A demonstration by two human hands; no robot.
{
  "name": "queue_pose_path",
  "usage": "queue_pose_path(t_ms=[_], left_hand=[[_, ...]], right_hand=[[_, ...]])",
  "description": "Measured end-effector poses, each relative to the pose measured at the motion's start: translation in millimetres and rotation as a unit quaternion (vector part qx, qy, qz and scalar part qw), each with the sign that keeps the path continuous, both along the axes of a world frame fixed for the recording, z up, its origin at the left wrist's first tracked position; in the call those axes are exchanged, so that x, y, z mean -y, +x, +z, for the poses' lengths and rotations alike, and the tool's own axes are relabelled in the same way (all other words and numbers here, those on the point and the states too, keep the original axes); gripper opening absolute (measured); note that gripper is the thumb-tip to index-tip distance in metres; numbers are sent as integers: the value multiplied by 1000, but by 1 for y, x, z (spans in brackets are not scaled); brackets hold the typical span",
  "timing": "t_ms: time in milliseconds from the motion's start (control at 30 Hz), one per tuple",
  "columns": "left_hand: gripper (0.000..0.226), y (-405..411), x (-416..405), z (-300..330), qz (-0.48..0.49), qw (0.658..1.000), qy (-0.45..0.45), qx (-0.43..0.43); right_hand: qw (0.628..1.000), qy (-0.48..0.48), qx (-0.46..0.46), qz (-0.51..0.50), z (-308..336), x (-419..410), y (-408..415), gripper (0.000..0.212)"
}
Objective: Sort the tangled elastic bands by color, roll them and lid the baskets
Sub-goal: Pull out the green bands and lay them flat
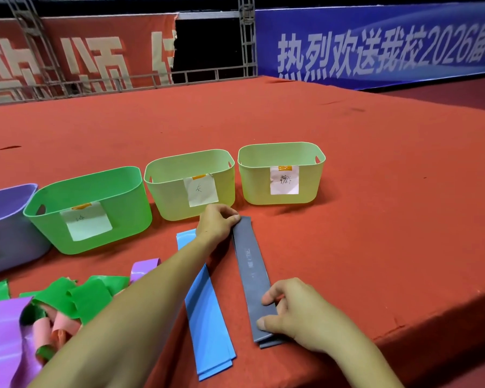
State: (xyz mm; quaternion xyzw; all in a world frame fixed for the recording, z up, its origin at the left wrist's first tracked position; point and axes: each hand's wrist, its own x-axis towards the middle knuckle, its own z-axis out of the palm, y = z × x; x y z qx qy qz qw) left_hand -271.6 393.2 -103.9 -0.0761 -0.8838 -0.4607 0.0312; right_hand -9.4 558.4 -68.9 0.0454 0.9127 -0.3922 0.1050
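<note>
A grey elastic band (252,271) lies flat and straight on the red cloth. My left hand (216,222) pinches its far end, just in front of the middle basket. My right hand (297,312) pinches its near end between thumb and fingers. A blue band (207,312) lies flat beside it on the left, partly under my left forearm. A tangled heap of green (76,296), purple (0,340) and pink (59,329) bands sits at the lower left.
Four open baskets stand in a row: purple (0,233), green (90,211), and two pale yellow-green ones (191,186) (282,175), the last three with paper labels. The table edge (431,323) drops off at the right. No lids are in view.
</note>
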Motion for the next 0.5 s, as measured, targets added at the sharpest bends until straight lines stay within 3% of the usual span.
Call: queue_pose_path(t_ms=[233, 500], left_hand=[[9, 1, 3, -5, 0, 999, -34, -28], [7, 6, 2, 0, -43, 992, -95, -68]], right_hand=[[984, 173, -35, 26, 18, 14, 12, 39], [982, 174, -72, 31, 7, 12, -1, 30]])
